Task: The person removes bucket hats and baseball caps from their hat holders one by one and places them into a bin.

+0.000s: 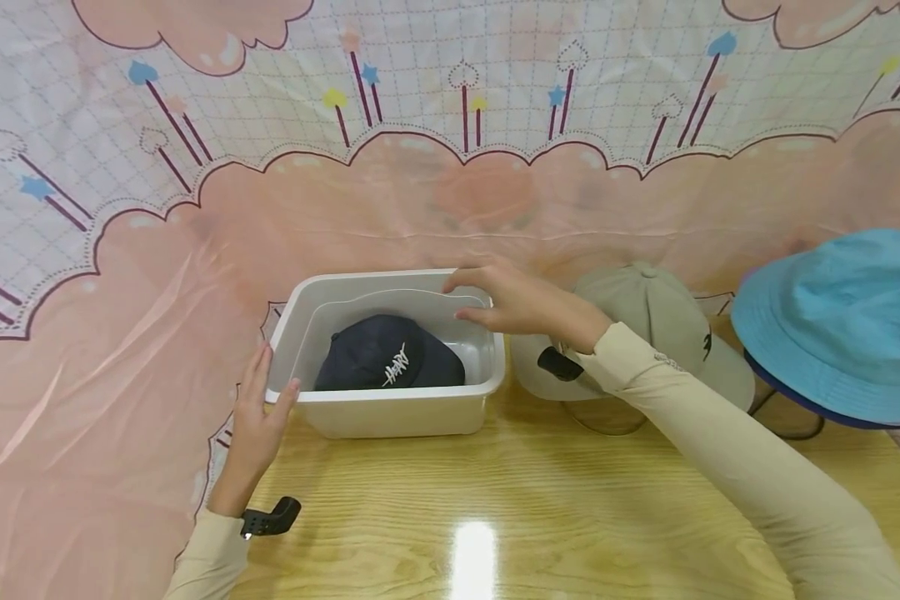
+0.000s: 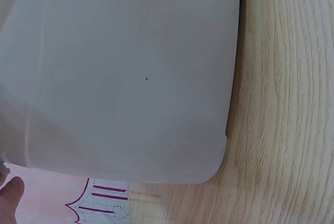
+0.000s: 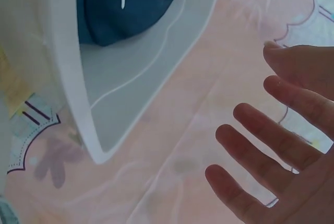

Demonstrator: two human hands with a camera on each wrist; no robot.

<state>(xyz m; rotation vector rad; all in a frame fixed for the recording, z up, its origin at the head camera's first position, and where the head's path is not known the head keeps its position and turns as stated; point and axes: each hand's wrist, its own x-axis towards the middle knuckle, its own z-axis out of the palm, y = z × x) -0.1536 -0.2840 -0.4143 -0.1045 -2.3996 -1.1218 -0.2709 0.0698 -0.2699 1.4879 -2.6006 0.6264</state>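
Note:
A dark navy cap (image 1: 371, 354) with white lettering lies inside a white plastic bin (image 1: 390, 421); the right wrist view shows the cap (image 3: 133, 10) too. My left hand (image 1: 257, 421) rests against the bin's left end near the rim, fingers straight. In the left wrist view the bin's outer wall (image 2: 135, 78) fills most of the picture, and only a bit of the hand (image 2: 9, 198) shows. Above the bin's right rim hovers my right hand (image 1: 506, 302), its fingers loosely bent with nothing between them. The right wrist view has that hand (image 3: 282, 151) with fingers spread, apart from the bin.
Right of the bin, partly behind my right forearm, are beige caps (image 1: 630, 308). Farther right sits a light blue bucket hat (image 1: 840, 325) over a darker blue brim (image 1: 810, 404). The wooden table (image 1: 390, 508) meets a pink patterned cloth (image 1: 330, 221) at the back.

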